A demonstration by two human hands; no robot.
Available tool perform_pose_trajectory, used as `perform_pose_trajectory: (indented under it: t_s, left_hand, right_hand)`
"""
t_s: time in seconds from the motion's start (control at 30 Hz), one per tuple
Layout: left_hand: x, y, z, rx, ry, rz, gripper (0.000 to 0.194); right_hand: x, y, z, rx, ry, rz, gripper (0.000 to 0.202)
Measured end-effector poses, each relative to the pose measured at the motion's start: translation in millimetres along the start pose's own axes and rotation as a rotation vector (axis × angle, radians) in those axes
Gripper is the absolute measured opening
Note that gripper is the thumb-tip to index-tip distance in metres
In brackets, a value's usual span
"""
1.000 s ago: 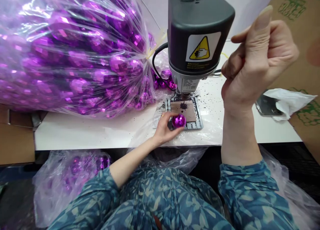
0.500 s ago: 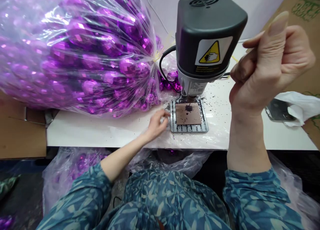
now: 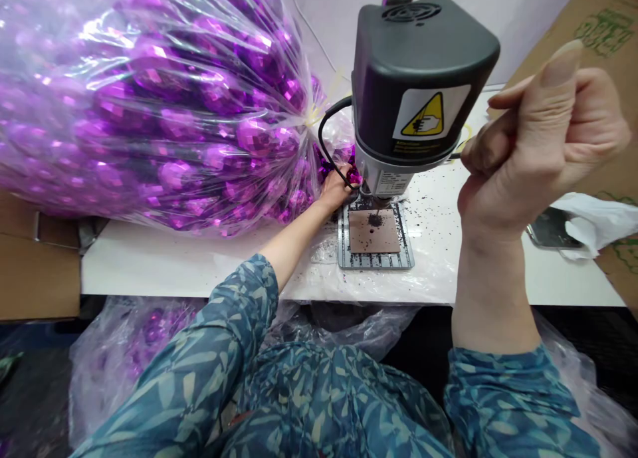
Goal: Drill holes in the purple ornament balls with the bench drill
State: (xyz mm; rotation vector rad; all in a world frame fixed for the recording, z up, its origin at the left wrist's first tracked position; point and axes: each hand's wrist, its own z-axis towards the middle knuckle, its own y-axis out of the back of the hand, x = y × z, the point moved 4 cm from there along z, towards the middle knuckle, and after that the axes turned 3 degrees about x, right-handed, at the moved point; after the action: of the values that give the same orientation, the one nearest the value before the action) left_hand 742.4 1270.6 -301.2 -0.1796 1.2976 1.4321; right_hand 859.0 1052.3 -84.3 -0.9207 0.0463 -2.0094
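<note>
My left hand reaches in beside the drill press, at the small purple faceted balls behind its black cable. Its fingertips are partly hidden, so whether it grips a ball does not show. My right hand, raised at the right, is closed around the end of the thin dark feed lever of the drill press. Under the bit, a brown square board with a small hole and a heap of dark shavings lies on the grey slotted base plate.
A large clear bag of purple faceted balls, tied at its neck, fills the left of the white table. A phone and crumpled white tissue lie at the right. Cardboard boxes flank the table; dark shavings are scattered about.
My left hand has moved forward from beside the base plate to the purple balls behind it. My right hand stays closed at the lever. The view has shifted slightly.
</note>
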Motion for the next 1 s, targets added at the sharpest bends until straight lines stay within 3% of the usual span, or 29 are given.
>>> perform_pose_trajectory:
  t_s: [0.1,0.23,0.33,0.47,0.63,0.7,0.9,1.0]
  left_hand:
    - [-3,3.5,-8,0.041,0.034,0.037,0.04]
    - [-6,16.7,-23,-0.122,0.134,-0.019,0.039]
    - [-12,29.4,-45,-0.185,0.11,-0.132,0.038]
    - [-21,43.7,-75,-0.186,0.096,-0.277,0.045]
    - [-32,48.1,-93,-0.208,0.148,-0.285,0.054]
    - [-40,45.7,-97,-0.182,0.165,-0.336,0.054]
    - [-62,22.5,-117,0.093,0.35,-0.84,0.054]
    - [-64,15.0,-121,0.111,0.454,-0.861,0.042]
  right_hand:
    - [0,-1,1,-0.008,-0.002,0.022,0.037]
    - [-1,-1,2,-0.005,-0.021,0.033,0.039]
    - [-2,-1,2,-0.005,-0.016,0.045,0.042]
    - [-2,-1,2,-0.029,0.014,0.068,0.045]
    - [-2,-3,3,-0.032,0.013,0.083,0.045]
    - [-2,-2,3,-0.031,0.017,0.085,0.047]
    - [-6,1,5,0.006,-0.005,0.061,0.05]
    - [-7,1,5,-0.005,-0.003,0.075,0.05]
